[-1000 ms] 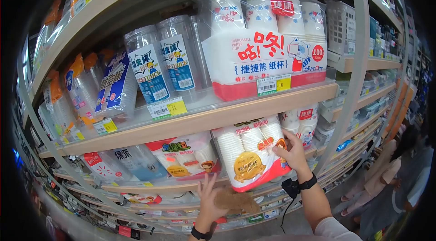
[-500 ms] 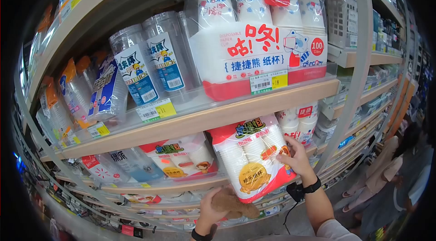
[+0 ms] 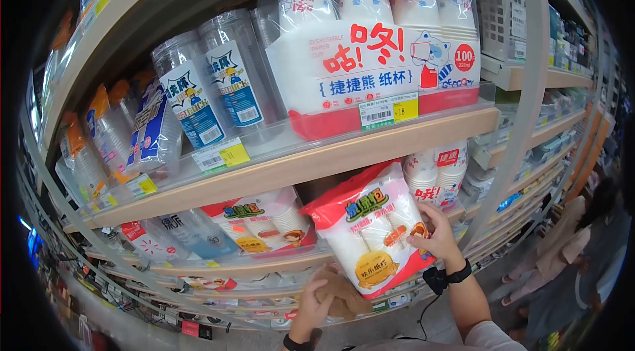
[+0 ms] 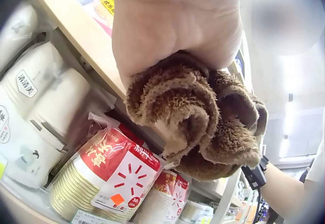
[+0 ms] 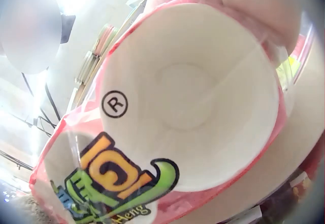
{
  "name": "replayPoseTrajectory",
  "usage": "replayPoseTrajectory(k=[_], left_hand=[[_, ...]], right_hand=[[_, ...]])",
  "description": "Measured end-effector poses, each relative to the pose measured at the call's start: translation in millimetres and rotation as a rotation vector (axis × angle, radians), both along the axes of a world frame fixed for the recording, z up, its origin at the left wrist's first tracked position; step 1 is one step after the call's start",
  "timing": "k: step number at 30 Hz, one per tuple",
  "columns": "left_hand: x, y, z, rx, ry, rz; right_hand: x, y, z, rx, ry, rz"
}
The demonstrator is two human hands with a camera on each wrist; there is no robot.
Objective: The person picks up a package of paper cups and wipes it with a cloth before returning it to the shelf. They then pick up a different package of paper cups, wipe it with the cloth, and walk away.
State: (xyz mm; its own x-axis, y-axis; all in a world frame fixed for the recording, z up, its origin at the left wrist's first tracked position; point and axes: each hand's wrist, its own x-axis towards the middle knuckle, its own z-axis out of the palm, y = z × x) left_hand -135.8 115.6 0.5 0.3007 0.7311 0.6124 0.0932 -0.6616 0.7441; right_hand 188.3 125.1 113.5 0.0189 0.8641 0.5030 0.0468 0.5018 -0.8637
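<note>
My right hand [image 3: 439,237] grips a pack of paper cups [image 3: 360,235] by its right side, thumb across the front. The clear wrapper has red ends and a green and orange logo. It tilts in front of the lower shelf; in the right wrist view a cup's open mouth [image 5: 188,97] shows through the film. My left hand [image 3: 313,305] holds a bunched, fluffy brown cloth [image 4: 188,122] just below the pack's lower left. From the left wrist view, the cloth hangs in folds out of the curled palm, and the fingertips are hidden in it.
A similar cup pack [image 3: 264,222] stands left on the lower shelf, and red-and-white cups [image 3: 433,176] stand right. Above juts the upper shelf's wooden edge [image 3: 297,169], bearing a large cup pack [image 3: 377,86] and clear plastic cups [image 3: 235,80]. A metal post [image 3: 512,153] rises at right; people stand beyond it.
The pack has come out from under the upper shelf, its logo end now showing. My left hand, first spread beside the cloth, has closed around it and moved nearer the pack.
</note>
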Motion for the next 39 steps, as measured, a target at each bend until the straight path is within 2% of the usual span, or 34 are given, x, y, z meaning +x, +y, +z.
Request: replayPoseTrajectory(k=[5, 8, 10, 14, 16, 17, 18, 20, 21, 22, 24, 25, 26, 28, 30, 32, 34, 36, 38, 39], left_hand=[[4.5, -13.0, 27.1, -0.055, -0.01, 0.125], [0.0, -16.5, 19.5, -0.042, 0.07, 0.216], [-2.2, -19.2, 16.2, -0.013, 0.123, 0.256], [-1.6, -33.0, 26.3, -0.067, 0.193, 0.396], [-7.6, -38.7, 19.6, -0.308, 0.234, 0.342], [-8.2, -41.3, 14.3, -0.41, 0.042, 0.211], [-6.1, -45.1, 3.0, -0.413, 0.036, 0.232], [-0.1, -53.3, -25.6, -0.65, -0.65, -0.09], [-4.0, -50.7, -35.3, -0.631, -0.562, -0.165], [-6.4, -53.4, -40.8, -0.625, -0.568, -0.136], [-9.7, -62.3, -50.1, -0.526, -0.178, -0.163], [-2.2, -73.3, -13.1, -0.673, -0.283, -0.177], [-1.0, -75.1, -5.7, -0.674, -0.286, -0.147], [0.5, -81.9, -1.3, -0.731, -0.278, -0.154], [-3.4, -93.3, -6.4, -0.779, -0.285, -0.115], [-6.4, -105.6, -13.1, -0.843, -0.305, -0.093], [-10.7, -116.6, -18.7, -0.86, -0.373, -0.044], [-16.8, -133.6, -28.7, -0.889, -0.441, -0.007], [-22.9, -146.7, -38.4, -0.917, -0.639, 0.021], [-24.3, -150.1, -38.2, -0.92, -0.637, 0.022]], right_hand=[[2.1, -1.0, -8.2, 0.031, -0.096, 0.077], [-1.8, -3.4, -16.0, 0.144, -0.117, 0.089], [-3.2, -5.1, -26.2, 0.275, -0.247, -0.01], [-6.2, -16.6, -34.3, 0.241, -0.278, 0.059], [-15.0, -22.5, -41.7, 0.211, -0.226, 0.1], [-17.9, -24.1, -51.6, 0.194, -0.209, 0.099], [-21.4, -25.5, -61.3, 0.178, -0.191, 0.099], [-34.6, -31.9, -77.4, 0.136, -0.156, 0.14], [-40.8, -35.0, -84.4, 0.075, -0.113, 0.143], [-46.5, -36.6, -91.4, 0.017, -0.069, 0.147], [-52.4, -41.3, -99.4, 0.004, -0.093, 0.175], [-54.7, -47.1, -96.8, -0.002, -0.115, 0.15], [-58.0, -51.0, -97.2, -0.008, -0.135, 0.124], [-63.2, -56.0, -103.8, 0.059, -0.142, 0.13], [-65.7, -64.3, -103.9, -0.033, -0.194, 0.133], [-65.1, -63.7, -109.3, -0.072, -0.136, 0.188], [-55.0, -58.4, -103.4, -0.082, -0.354, 0.349], [-54.7, -48.2, -94.0, -0.054, -0.29, 0.415], [-47.0, -36.4, -104.0, -0.228, 0.042, 0.685], [-49.0, -34.9, -105.3, -0.388, 0.153, 0.728]])
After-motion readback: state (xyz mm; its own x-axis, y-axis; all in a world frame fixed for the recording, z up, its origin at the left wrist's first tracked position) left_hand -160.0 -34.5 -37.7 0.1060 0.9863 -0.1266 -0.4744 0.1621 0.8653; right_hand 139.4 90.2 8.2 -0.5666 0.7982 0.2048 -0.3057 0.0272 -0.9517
